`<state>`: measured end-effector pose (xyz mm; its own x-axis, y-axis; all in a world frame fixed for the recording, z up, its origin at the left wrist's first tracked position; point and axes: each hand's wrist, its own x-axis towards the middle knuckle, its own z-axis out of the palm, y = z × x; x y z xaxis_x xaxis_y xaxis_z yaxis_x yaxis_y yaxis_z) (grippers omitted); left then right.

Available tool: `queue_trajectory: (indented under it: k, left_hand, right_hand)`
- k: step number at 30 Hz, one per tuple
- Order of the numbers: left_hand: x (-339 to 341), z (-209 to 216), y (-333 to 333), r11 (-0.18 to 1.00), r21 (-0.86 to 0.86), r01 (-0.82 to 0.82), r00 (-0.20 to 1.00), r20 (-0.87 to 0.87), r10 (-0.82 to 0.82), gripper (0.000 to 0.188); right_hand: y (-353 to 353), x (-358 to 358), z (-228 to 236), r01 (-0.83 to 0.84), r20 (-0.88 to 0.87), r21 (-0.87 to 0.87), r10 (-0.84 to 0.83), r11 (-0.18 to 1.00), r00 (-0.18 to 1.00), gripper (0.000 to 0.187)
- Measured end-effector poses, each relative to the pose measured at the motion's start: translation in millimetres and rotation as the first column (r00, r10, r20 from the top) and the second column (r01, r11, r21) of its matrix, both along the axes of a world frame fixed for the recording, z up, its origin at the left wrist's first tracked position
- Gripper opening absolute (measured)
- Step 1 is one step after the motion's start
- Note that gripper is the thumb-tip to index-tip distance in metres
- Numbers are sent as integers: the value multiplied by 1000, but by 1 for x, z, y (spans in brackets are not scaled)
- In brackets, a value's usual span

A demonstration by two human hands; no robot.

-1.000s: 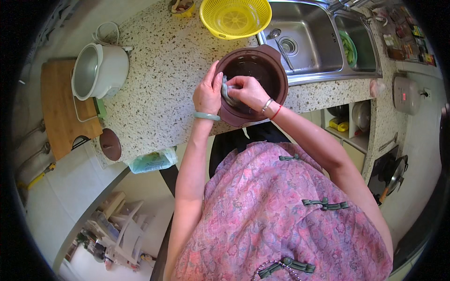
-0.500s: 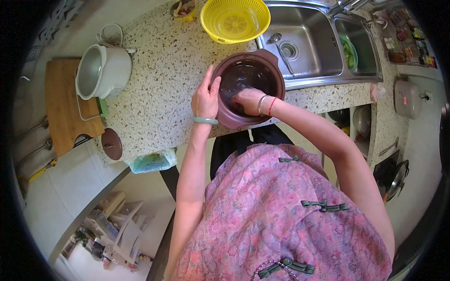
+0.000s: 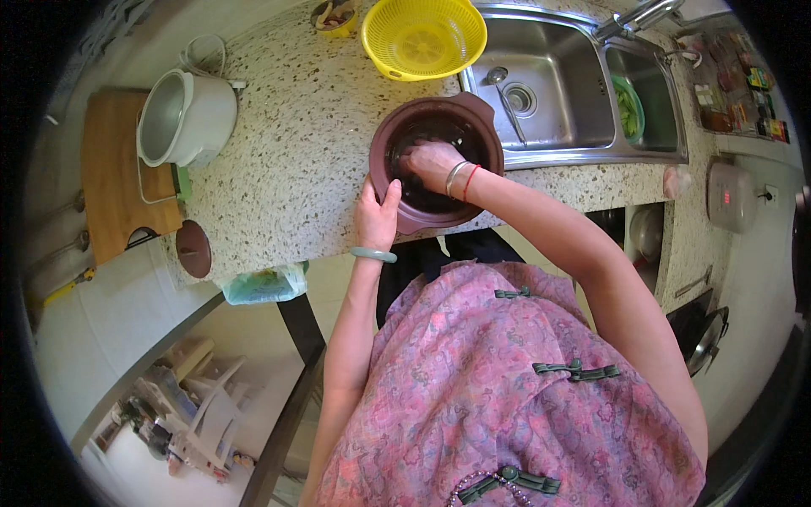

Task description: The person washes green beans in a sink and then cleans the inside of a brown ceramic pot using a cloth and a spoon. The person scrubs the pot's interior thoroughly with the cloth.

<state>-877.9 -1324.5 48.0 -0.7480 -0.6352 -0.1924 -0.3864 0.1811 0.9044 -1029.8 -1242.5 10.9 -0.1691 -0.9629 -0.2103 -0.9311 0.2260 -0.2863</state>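
A dark purple-brown pot (image 3: 383, 144) with two side lugs stands on the speckled counter near its front edge. Water (image 3: 432, 128) glints inside it over a dark bottom. My left hand (image 3: 375, 216), below a pale green bangle, grips the pot's near-left rim, thumb over the edge and fingers against the outer wall. My right hand (image 3: 432, 166), with a silver bangle and a red string at the wrist, reaches down into the pot. Its fingers point down and left against the inside; their tips are hidden in the dark water, as is anything they touch.
Beyond the pot sits a yellow colander (image 3: 422, 42), beside a double steel sink (image 3: 549, 76) holding a ladle (image 3: 509, 101). At left are a white cooker body (image 3: 190, 118), a wooden board (image 3: 114, 186) and a brown lid (image 3: 193, 249). A bag (image 3: 266, 283) hangs at the counter's edge.
The pot has shifted slightly left. My left hand has slid from the pot's left side to its near-left rim. My right hand has moved left inside the pot.
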Motion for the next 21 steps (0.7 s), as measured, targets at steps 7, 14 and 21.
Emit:
queue_trajectory:
  k: [7, 14, 21]
  left_hand:
    - [-2, -13, 10, 988, 64, -141, 975, -163, 150, 34]
    - [-4, -15, 14, 976, 69, -205, 959, -184, 215, 30]
    - [-6, -14, 16, 973, 96, -212, 943, -243, 229, 29]
  right_hand:
    - [10, -18, 6, 105, -140, 105, -90, 989, 986, 15]
    - [21, -5, 34, -12, -26, 383, 24, 923, 999, 19]
    - [11, 15, 26, 71, 349, 310, -183, 948, 919, 24]
